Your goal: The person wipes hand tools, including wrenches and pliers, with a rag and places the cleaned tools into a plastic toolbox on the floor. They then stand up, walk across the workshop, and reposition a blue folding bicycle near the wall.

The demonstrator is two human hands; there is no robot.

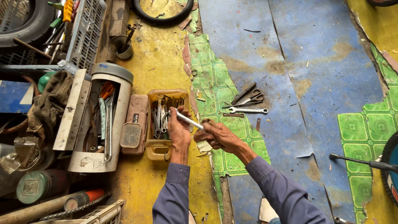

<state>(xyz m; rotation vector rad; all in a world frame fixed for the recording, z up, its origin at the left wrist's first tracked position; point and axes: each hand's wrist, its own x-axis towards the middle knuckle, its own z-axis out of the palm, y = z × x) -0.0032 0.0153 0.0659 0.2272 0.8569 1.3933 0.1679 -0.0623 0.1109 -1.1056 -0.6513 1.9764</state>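
We hold a slim metal wrench (pixel 188 121) between both hands above the floor. Our left hand (pixel 179 129) pinches its upper end, fingers curled round the shaft, just over the yellow tray (pixel 154 149) of spanners. Our right hand (pixel 215 135) is closed round the lower end, knuckles up, so the wrench slants from upper left to lower right between the two fists. Both sleeves are blue-grey.

The tray sits on yellow flooring and is crowded with wrenches lying lengthwise. Touching its left side lies a brown case (pixel 133 124) with a small clear-lidded box on it. Left of that is a cut-open white drum (pixel 118 124) on its side, holding an adjustable spanner (pixel 108 128) and orange-handled pliers (pixel 106 89). A dirty rag (pixel 52 103) is heaped further left, beside a grey crate (pixel 87 33). A tin cup (pixel 120 46) stands near the crate's corner.

To our right, well apart from the hands, scissors (pixel 251 98) and a combination spanner (pixel 248 110) lie on the blue sheet (pixel 323 83), next to torn green patterned vinyl (pixel 211 74). A tyre (pixel 159 14) curves along the top edge. At far right a black-handled rod (pixel 360 161) points toward a wheel.
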